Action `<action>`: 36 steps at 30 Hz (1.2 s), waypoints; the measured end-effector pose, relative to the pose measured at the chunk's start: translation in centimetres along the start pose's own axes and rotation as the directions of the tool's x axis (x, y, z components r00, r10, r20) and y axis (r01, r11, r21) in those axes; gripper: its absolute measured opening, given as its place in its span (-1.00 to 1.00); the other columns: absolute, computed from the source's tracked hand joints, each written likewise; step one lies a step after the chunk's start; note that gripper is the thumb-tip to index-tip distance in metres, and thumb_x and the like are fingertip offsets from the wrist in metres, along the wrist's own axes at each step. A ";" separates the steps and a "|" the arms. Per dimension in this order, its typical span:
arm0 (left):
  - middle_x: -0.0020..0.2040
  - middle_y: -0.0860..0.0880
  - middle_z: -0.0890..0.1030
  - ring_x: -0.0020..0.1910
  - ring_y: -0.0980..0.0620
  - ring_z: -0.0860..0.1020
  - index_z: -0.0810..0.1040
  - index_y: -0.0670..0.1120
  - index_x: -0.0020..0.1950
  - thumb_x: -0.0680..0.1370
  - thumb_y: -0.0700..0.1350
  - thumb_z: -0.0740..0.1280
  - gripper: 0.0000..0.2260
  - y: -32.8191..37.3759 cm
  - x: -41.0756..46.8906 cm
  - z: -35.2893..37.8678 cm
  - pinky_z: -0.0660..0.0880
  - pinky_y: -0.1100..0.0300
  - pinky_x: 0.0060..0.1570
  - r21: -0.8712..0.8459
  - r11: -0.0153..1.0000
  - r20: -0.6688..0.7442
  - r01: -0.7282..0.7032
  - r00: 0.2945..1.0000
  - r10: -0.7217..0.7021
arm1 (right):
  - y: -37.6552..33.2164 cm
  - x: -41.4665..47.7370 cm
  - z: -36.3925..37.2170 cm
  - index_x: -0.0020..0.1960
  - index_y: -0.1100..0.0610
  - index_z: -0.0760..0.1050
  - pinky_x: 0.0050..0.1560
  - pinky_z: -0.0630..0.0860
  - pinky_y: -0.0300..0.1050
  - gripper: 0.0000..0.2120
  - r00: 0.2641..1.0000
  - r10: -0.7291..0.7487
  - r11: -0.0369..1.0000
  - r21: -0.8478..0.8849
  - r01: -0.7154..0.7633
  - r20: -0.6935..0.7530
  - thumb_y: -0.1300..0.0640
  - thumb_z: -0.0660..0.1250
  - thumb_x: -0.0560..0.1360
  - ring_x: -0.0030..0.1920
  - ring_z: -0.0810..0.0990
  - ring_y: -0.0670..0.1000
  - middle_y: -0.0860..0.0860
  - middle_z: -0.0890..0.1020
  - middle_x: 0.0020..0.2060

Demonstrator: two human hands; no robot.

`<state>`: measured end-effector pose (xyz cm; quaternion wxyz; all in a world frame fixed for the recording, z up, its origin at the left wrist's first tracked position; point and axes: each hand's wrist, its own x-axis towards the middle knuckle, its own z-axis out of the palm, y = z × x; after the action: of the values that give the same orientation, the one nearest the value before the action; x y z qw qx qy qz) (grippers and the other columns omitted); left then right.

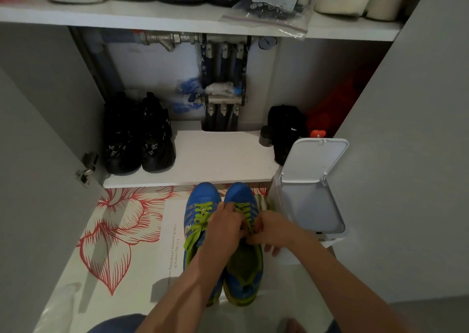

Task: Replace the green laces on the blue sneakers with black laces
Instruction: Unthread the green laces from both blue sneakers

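Here, both hands curled together, pinching green laces, right blue sneaker.

Dim, flat indoor light; grainy all over. Brightest: white shelf at centre, floral mat lower left. Cabinet recess at upper centre went murky. My left forearm threw a soft shadow leftwards on the mat. Detail smudged where my left hand and right hand pinched the green laces. Frame edges bowed; top row soft.
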<state>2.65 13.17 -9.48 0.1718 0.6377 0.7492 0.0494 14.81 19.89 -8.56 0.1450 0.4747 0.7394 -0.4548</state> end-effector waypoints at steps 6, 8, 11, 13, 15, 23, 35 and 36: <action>-0.20 -0.09 0.53 -0.25 0.02 0.51 0.48 -0.20 -0.14 0.59 -0.26 0.19 -0.86 -1.1 0.4 -1.2 0.47 0.19 -0.17 -0.941 0.096 0.226 0.325 0.813 -0.537 | 0.6 0.2 0.1 -0.10 0.20 0.49 -0.46 0.58 -0.18 -0.97 0.999 0.044 0.987 0.156 -0.047 0.023 0.23 0.33 0.49 -0.37 0.58 -0.02 0.05 0.56 -0.31; -0.24 -0.06 0.49 -0.29 0.03 0.49 0.41 -0.14 -0.11 0.59 -0.27 0.19 -0.90 -1.0 0.7 -1.5 0.49 0.16 -0.19 -0.922 0.086 0.285 0.378 0.811 -0.511 | 0.8 0.2 0.1 -0.07 0.23 0.50 -0.43 0.59 -0.17 -0.93 0.998 0.057 0.982 0.179 -0.059 0.016 0.23 0.35 0.47 -0.39 0.58 0.00 0.08 0.57 -0.33; -0.13 -0.06 0.53 -0.16 0.00 0.52 0.36 -0.02 0.14 0.57 -0.13 0.24 -0.84 -0.2 0.3 -0.4 0.49 0.13 -0.11 -0.550 0.808 -0.044 0.210 0.959 -0.279 | 0.8 0.4 0.1 -0.12 0.19 0.49 -0.42 0.58 -0.21 -0.95 0.999 0.050 0.986 0.156 -0.049 -0.003 0.23 0.36 0.46 -0.41 0.58 -0.01 0.07 0.57 -0.34; 0.07 -0.04 0.51 0.07 0.00 0.48 0.48 -0.02 0.15 0.56 -0.04 0.27 -0.81 0.1 -0.2 0.2 0.46 0.12 0.07 -0.225 0.974 -0.085 0.035 0.995 -0.055 | 0.8 0.5 0.2 -0.15 0.16 0.48 -0.42 0.57 -0.24 -0.95 0.999 0.040 0.990 0.137 -0.039 -0.006 0.22 0.35 0.46 -0.42 0.58 -0.03 0.07 0.57 -0.34; 0.16 -0.04 0.46 0.16 0.00 0.42 0.56 -0.04 0.10 0.54 -0.01 0.31 -0.80 -0.4 0.2 0.3 0.40 0.15 0.15 -0.136 0.990 -0.062 0.030 0.997 -0.039 | 0.9 0.6 0.2 -0.16 0.15 0.48 -0.42 0.57 -0.25 -0.94 0.999 0.040 0.991 0.126 -0.039 -0.007 0.21 0.35 0.47 -0.42 0.58 -0.04 0.06 0.56 -0.34; -0.12 -0.09 0.53 -0.14 0.00 0.49 0.60 -0.19 -0.13 0.57 -0.21 0.23 -0.82 0.0 0.4 -0.5 0.41 0.24 -0.17 -0.689 0.692 -0.131 0.215 0.903 -0.410 | 1.1 0.6 0.2 -0.10 0.21 0.49 -0.38 0.59 -0.21 -0.92 0.999 0.049 0.988 0.145 -0.050 0.016 0.20 0.35 0.48 -0.38 0.59 -0.02 0.06 0.57 -0.33; 0.06 -0.07 0.51 0.01 -0.02 0.52 0.55 -0.10 0.09 0.52 0.07 0.31 -0.72 0.4 -0.1 -0.4 0.46 0.14 -0.01 -0.222 0.965 0.031 0.142 0.990 -0.139 | 1.3 1.0 0.2 -0.27 0.10 0.46 -0.40 0.60 -0.19 -0.85 0.999 0.032 0.989 0.141 -0.033 0.010 0.22 0.37 0.45 -0.44 0.58 -0.04 0.05 0.57 -0.37; 0.11 -0.09 0.49 0.05 -0.03 0.52 0.60 -0.12 0.07 0.51 0.09 0.33 -0.69 0.3 0.1 -0.5 0.46 0.14 0.05 -0.183 0.972 0.095 0.147 0.987 -0.131 | 1.4 1.0 0.2 -0.28 0.11 0.47 -0.40 0.60 -0.19 -0.84 0.999 0.032 0.989 0.145 -0.033 0.010 0.22 0.37 0.45 -0.45 0.58 -0.04 0.05 0.57 -0.39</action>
<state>2.75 13.34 -8.98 0.2652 0.5659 0.7763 0.0819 15.43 20.51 -10.01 0.1204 0.4940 0.6961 -0.5068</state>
